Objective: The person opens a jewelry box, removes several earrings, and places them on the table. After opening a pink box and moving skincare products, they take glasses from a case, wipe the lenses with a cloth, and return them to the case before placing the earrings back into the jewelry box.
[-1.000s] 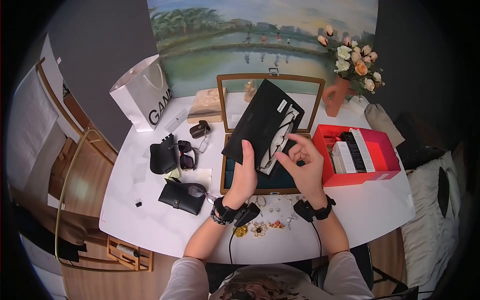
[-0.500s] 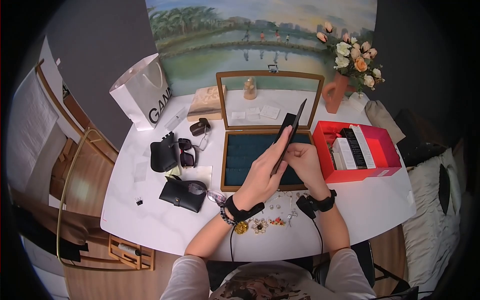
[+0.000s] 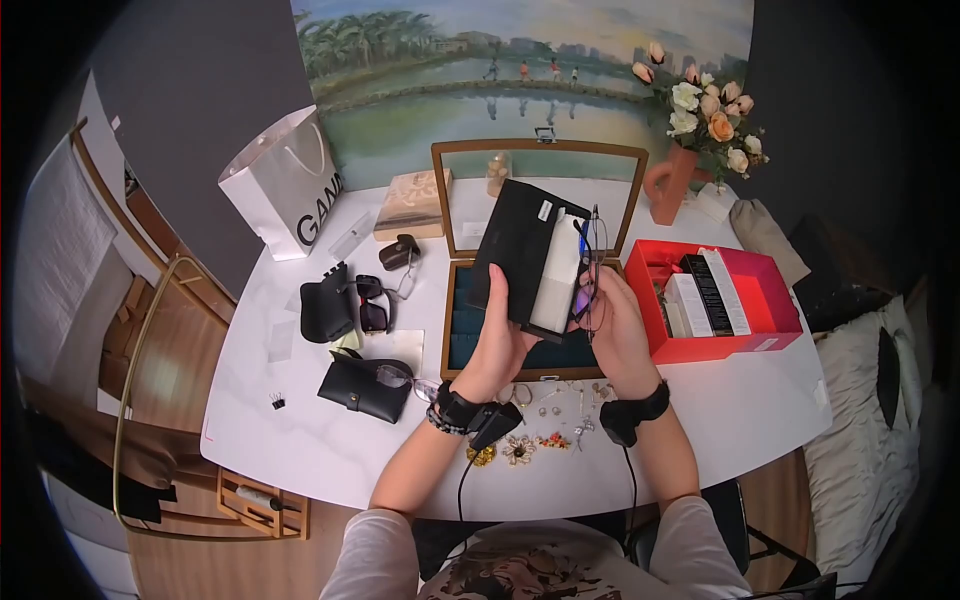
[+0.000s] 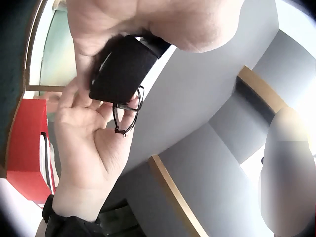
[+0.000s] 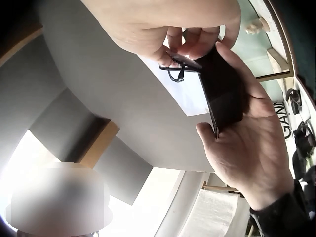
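Note:
A black glasses case (image 3: 512, 245) is held up over the wooden jewelry box (image 3: 463, 300), its pale lining (image 3: 557, 275) showing along the right side. My left hand (image 3: 495, 350) grips the case from below, thumb lying across its front. Beside the case's right edge, my right hand (image 3: 625, 340) pinches a pair of thin-framed eyeglasses (image 3: 588, 305), standing upright and out of the case. In the right wrist view the dark frame of the eyeglasses (image 5: 181, 73) shows at the fingertips, next to the case (image 5: 222, 91).
Left on the table lie sunglasses (image 3: 373, 305), black cases (image 3: 362, 388) and a brown case (image 3: 400, 253). Jewelry such as a flower brooch (image 3: 518, 451) lies along the front. A red box (image 3: 690, 352) stands right, a vase (image 3: 676, 190) behind it, a paper bag (image 3: 280, 185) back left.
The case turned edge-on, then back to show its lining. The eyeglasses, lying in the case earlier, are now out in my right hand at its right side.

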A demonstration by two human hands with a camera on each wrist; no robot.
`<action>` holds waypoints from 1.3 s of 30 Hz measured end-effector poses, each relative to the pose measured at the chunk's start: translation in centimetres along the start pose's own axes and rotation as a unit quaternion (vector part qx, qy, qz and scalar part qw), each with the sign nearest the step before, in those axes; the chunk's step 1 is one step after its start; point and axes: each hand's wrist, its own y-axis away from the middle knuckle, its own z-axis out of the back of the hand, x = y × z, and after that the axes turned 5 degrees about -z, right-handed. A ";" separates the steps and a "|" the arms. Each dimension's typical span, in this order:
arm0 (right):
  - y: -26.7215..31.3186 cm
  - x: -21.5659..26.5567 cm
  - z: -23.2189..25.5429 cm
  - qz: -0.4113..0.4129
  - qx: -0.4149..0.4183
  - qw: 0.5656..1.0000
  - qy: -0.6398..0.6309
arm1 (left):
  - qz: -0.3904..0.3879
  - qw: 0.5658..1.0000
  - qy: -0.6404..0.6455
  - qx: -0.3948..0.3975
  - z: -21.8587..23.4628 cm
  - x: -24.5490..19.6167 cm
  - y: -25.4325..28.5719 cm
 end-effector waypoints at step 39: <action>-0.1 -1.9 -1.3 0.075 -0.017 0.997 0.017 | -0.016 0.761 -0.616 -0.203 20.5 -4.0 -1.4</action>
